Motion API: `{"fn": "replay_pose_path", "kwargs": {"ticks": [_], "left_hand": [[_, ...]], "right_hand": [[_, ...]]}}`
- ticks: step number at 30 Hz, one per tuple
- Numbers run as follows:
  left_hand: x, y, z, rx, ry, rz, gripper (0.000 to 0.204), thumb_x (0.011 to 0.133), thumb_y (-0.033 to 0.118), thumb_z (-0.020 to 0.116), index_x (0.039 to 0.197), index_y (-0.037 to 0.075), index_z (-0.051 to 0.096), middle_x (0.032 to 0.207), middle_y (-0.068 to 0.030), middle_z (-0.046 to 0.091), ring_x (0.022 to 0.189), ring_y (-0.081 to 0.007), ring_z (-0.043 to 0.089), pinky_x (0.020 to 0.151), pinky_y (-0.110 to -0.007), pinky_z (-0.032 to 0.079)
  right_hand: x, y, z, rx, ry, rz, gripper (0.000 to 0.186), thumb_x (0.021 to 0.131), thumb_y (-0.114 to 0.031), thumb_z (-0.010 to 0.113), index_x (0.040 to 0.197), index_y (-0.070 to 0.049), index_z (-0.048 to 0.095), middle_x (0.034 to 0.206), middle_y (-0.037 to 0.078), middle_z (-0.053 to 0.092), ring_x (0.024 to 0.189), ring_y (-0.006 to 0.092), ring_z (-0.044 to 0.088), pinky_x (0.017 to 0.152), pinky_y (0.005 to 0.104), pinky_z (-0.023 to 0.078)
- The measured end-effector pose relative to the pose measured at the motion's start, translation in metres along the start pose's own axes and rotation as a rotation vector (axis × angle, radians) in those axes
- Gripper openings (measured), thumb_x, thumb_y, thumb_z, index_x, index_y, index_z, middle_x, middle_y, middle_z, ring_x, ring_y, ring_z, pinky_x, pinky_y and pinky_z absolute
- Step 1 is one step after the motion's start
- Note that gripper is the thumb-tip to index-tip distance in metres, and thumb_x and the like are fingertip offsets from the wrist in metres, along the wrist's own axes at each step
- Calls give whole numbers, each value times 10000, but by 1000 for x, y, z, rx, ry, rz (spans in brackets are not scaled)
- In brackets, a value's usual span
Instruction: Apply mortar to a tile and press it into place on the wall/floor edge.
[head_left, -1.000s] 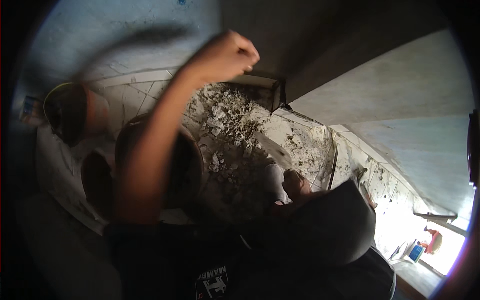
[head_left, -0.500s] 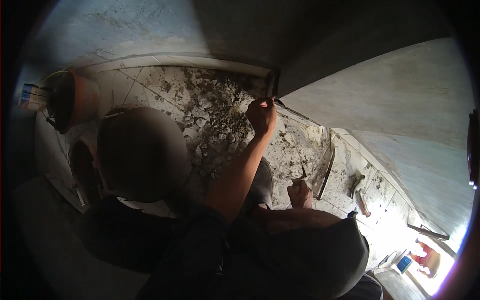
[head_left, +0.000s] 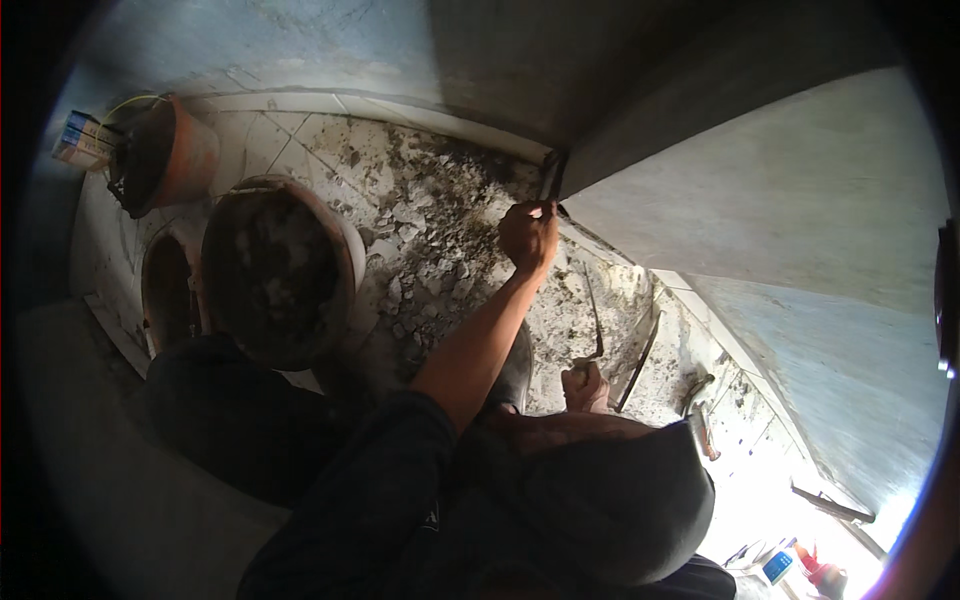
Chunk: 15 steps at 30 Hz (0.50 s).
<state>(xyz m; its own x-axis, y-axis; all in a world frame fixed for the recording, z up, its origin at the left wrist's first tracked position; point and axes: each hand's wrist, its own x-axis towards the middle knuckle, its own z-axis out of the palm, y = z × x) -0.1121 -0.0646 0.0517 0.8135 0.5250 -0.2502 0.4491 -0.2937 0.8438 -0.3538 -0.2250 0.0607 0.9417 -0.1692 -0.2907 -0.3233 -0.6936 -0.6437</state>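
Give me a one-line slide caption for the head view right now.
Left hand holds a thin dark tool against the grey wall corner above a rubble-strewn tiled floor, beside round mortar-caked buckets.

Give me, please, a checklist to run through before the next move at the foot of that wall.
1. Left hand placed at the dark gap in the wall corner: ok, the closed fist sits right at it.
2. What the left hand grips: cannot tell, too small and dark.
3. Right hand secure on the thin tool: ok, closed round its handle, low by the legs.
4. Footing on the tiled floor: not ok, rubble lies strewn across it.
5. Large bucket close by: probably ok, it stands just left of the outstretched arm.
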Motion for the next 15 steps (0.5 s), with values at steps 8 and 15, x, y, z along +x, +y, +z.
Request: {"fn": "replay_pose_path", "kwargs": {"ticks": [8,15], "left_hand": [[-3,12,-10,29,-14,-60,292,819,400,660,846,123,748,844,-121,706,762,-319,671,690,-452,496],[-6,16,-13,70,-10,-71,280,828,394,657,829,129,748,802,-107,703,722,-317,666,685,-445,497]], "right_hand": [[2,24,12,20,87,-64,291,789,-282,686,959,-67,587,570,72,597,473,185,596,492,337,480],[-5,29,12,55,82,-107,307,792,-299,704,950,-54,605,569,56,592,482,160,591,489,316,475]]}}
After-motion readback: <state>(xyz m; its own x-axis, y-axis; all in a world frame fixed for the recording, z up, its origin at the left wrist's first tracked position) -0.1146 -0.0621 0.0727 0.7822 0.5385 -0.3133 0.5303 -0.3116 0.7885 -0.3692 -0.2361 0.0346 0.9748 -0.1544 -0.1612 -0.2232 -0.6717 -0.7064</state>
